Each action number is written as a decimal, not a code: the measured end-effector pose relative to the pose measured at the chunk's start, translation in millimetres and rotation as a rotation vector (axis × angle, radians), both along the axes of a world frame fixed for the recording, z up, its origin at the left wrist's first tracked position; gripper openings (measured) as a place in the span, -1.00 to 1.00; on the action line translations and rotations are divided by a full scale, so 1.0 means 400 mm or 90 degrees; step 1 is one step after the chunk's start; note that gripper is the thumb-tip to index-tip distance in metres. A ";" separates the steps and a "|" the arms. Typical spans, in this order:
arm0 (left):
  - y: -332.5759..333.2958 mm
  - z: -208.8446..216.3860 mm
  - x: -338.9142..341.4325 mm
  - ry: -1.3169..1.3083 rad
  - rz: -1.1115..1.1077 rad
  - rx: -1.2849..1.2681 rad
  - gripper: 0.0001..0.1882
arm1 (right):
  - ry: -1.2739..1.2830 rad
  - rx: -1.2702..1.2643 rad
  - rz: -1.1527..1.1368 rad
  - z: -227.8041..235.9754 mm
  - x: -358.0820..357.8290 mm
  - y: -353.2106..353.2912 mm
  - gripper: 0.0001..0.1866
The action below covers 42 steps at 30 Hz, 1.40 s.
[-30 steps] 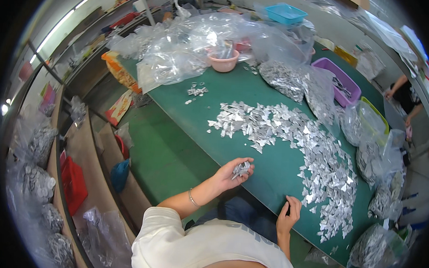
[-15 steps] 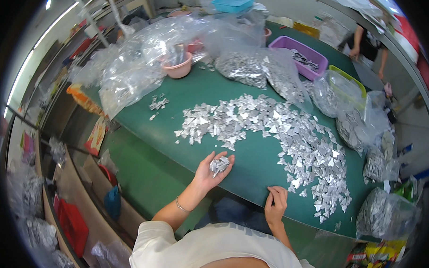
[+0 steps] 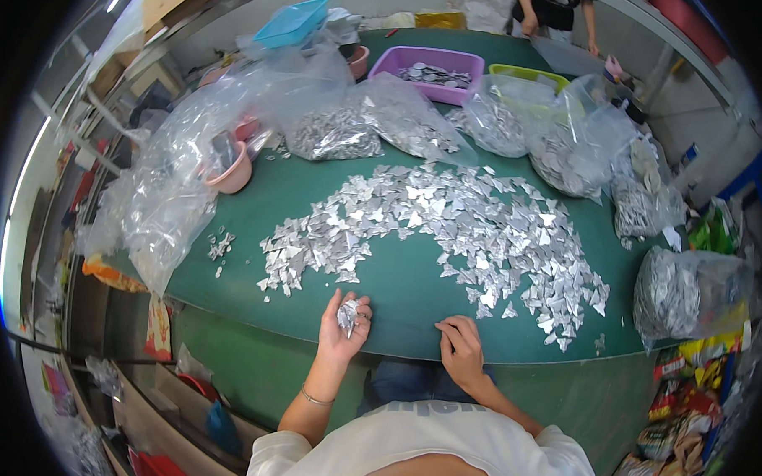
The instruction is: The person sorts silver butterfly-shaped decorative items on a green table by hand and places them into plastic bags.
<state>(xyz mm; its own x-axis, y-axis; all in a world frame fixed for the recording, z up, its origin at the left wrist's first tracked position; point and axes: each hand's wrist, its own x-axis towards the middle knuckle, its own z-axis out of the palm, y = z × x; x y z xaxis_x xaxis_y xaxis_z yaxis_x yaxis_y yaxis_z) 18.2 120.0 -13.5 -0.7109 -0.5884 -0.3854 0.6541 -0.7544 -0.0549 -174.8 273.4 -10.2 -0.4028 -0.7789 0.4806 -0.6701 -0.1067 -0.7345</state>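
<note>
Near the table's front edge, my left hand (image 3: pixel 339 333) is palm up, its fingers curled round a small heap of silver metal pieces (image 3: pixel 347 316). To its right, my right hand (image 3: pixel 463 348) rests at the edge with bent fingers drawn together; whatever may be between them is hidden. Beyond both hands, a broad arc of loose, flat, silver butterfly-shaped pieces (image 3: pixel 416 207) spreads over the green table (image 3: pixel 401 276). A much smaller group of silver bits (image 3: pixel 220 247) lies apart at the left.
Clear plastic bags of silver pieces (image 3: pixel 334 134) line the back, beside a purple bin (image 3: pixel 436 90) of round pieces. A pink pot (image 3: pixel 234 176) and a blue tray (image 3: pixel 292 22) stand left. Another filled bag (image 3: pixel 669 290) sits at the right edge. A person (image 3: pixel 557 13) stands beyond the table.
The whole view has swung, so the table lies more level in it. My left hand's fingers have curled further over the pieces. My right hand stays by the table edge, fingers still bent.
</note>
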 end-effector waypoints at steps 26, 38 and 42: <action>-0.215 0.038 0.272 -0.126 0.339 -0.070 -0.81 | 0.049 0.066 0.062 -0.008 0.005 -0.001 -0.81; -0.487 0.025 0.588 -0.489 0.694 -0.149 -0.65 | 0.122 0.068 0.048 -0.030 0.012 -0.003 -0.85; -0.605 0.042 0.680 -0.613 0.684 -0.151 -0.59 | 0.144 0.057 0.041 -0.042 0.014 -0.006 -0.85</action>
